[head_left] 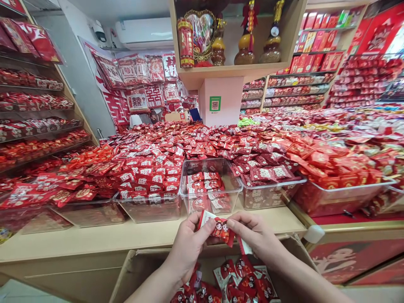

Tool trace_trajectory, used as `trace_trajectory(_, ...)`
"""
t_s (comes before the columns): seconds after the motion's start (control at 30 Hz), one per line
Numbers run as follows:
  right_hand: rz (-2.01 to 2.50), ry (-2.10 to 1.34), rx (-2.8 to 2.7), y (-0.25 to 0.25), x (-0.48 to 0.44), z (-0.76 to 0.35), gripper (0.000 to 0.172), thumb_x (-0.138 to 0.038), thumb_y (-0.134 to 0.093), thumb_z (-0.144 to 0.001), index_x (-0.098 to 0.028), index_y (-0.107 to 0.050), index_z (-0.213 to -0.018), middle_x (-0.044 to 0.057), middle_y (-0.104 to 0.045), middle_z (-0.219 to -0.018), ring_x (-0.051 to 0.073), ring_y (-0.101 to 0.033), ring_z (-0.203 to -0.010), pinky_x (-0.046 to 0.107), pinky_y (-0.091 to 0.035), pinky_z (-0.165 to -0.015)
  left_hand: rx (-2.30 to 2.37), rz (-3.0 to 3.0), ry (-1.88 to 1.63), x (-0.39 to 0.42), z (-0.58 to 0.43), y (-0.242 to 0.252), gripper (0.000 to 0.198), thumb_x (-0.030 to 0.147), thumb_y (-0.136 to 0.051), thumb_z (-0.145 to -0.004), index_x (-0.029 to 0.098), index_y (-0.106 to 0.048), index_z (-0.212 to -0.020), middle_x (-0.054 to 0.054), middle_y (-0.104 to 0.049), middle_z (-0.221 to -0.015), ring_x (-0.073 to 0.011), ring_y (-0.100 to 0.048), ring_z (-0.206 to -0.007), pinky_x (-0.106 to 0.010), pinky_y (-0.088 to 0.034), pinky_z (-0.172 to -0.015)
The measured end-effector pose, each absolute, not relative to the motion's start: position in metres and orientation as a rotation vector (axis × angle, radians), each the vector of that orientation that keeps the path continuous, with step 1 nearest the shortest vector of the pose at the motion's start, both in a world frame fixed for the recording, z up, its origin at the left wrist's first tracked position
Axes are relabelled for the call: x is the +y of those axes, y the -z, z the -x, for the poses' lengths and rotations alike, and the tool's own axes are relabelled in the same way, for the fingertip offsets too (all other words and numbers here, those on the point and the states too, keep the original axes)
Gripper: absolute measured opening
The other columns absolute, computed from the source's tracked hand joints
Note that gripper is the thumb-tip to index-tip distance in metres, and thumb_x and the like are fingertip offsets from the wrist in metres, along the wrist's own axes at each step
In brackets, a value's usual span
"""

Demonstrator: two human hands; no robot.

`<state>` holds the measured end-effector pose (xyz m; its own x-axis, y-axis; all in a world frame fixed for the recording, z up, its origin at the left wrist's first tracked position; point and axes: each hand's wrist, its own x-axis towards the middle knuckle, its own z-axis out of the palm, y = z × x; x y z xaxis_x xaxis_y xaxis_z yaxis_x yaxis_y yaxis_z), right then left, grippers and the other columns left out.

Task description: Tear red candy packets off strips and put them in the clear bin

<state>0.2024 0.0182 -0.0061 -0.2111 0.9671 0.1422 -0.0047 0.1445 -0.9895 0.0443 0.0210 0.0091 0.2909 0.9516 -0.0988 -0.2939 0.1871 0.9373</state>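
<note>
My left hand (pixel 188 242) and my right hand (pixel 256 234) meet in front of the counter. Between their thumbs and fingers are small candy packets (pixel 221 230), red and white with two cartoon figures printed on them. A white packet end shows under my right hand; whether it belongs to a second packet, I cannot tell. Just beneath my hands stands an open cardboard box (pixel 123 275) holding several similar packets (pixel 244 280). Beyond the hands, a clear plastic bin (pixel 234 185) contains packets (pixel 202 187) lying in two columns, lower than the heaps around it.
Clear bins heaped with red packets line the counter (pixel 94 240), one with dark red packets (pixel 271 172) and one with orange-red ones (pixel 341 168). A wooden display shelf (pixel 189 73) with bottles overhangs the middle. Stocked shelves (pixel 31 111) rise at the left.
</note>
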Motion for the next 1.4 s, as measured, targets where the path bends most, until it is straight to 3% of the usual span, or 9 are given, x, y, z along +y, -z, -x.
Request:
trace_trajectory(0.17, 0.975, -1.313, -1.379, 0.008, 0.019, -0.201, 0.026, -0.039, -0.060, -0.068, -0.014, -0.057, -0.076, 0.002, -0.061, -0.070, 0.012, -0.055, -0.064, 0.024, -0.043, -0.061, 0.864, -1.024, -1.077, 0.022, -0.046, -0.005, 0.017, 0.031, -0.058, -0.073, 0.017, -0.057, -0.082, -0.002, -0.064, -0.078, -0.0130, -0.057, -0.069, -0.024, -0.046, -0.063)
trace_trajectory(0.43, 1.005, -1.226, -1.473, 0.006, 0.017, -0.201, 0.026, -0.039, -0.056, -0.072, -0.013, -0.057, -0.076, 0.001, -0.058, -0.064, 0.011, -0.051, -0.060, 0.023, -0.040, -0.057, 0.902, -1.070, -1.052, 0.021, -0.044, -0.009, 0.019, 0.032, -0.057, -0.073, 0.017, -0.055, -0.084, -0.002, -0.063, -0.079, -0.0132, -0.056, -0.068, -0.024, -0.047, -0.059)
trace_trajectory(0.63, 1.025, -1.202, -1.517, 0.008, 0.020, -0.203, 0.028, -0.041, -0.053, -0.073, -0.013, -0.057, -0.078, 0.002, -0.058, -0.064, 0.011, -0.050, -0.059, 0.023, -0.039, -0.055, 0.859, -1.147, -0.965, 0.026, -0.039, -0.021, 0.048, 0.021, -0.065, -0.067, 0.023, -0.041, -0.109, 0.000, -0.064, -0.079, -0.0144, -0.059, -0.075, -0.027, -0.044, -0.072)
trace_trajectory(0.8, 1.001, -1.188, -1.522, 0.007, 0.020, -0.202, 0.027, -0.040, -0.052, -0.074, -0.014, -0.057, -0.078, 0.001, -0.057, -0.064, 0.010, -0.049, -0.058, 0.022, -0.039, -0.056, 0.809, -1.192, -0.942, 0.028, -0.035, -0.024, 0.049, 0.019, -0.063, -0.069, 0.022, -0.039, -0.111, -0.002, -0.065, -0.082, -0.0149, -0.059, -0.076, -0.027, -0.043, -0.072)
trace_trajectory(1.03, 0.996, -1.179, -1.597, 0.006, 0.019, -0.202, 0.028, -0.039, -0.054, -0.073, -0.014, -0.057, -0.085, 0.003, -0.058, -0.073, 0.012, -0.050, -0.066, 0.024, -0.041, -0.061, 0.945, -1.306, -0.975, 0.033, -0.031, -0.016, 0.026, 0.022, -0.065, -0.065, 0.018, -0.054, -0.088, 0.002, -0.061, -0.068, -0.0116, -0.055, -0.062, -0.021, -0.041, -0.058)
trace_trajectory(1.3, 1.077, -1.121, -1.581, 0.011, 0.021, -0.200, 0.032, -0.044, -0.045, -0.078, -0.014, -0.055, -0.086, -0.001, -0.048, -0.062, 0.009, -0.040, -0.056, 0.021, -0.034, -0.051, 1.057, -1.156, -1.029, 0.042, -0.031, -0.013, 0.027, 0.023, -0.071, -0.057, 0.016, -0.050, -0.074, 0.001, -0.061, -0.061, -0.0118, -0.057, -0.055, -0.023, -0.045, -0.054)
trace_trajectory(1.4, 1.057, -1.146, -1.531, 0.010, 0.017, -0.199, 0.030, -0.044, -0.045, -0.078, -0.016, -0.050, -0.087, -0.003, -0.043, -0.058, 0.009, -0.040, -0.054, 0.020, -0.033, -0.050, 1.057, -1.072, -1.100, 0.042, -0.034, -0.012, 0.034, 0.024, -0.073, -0.055, 0.017, -0.050, -0.079, -0.001, -0.063, -0.065, -0.0144, -0.060, -0.057, -0.027, -0.047, -0.056)
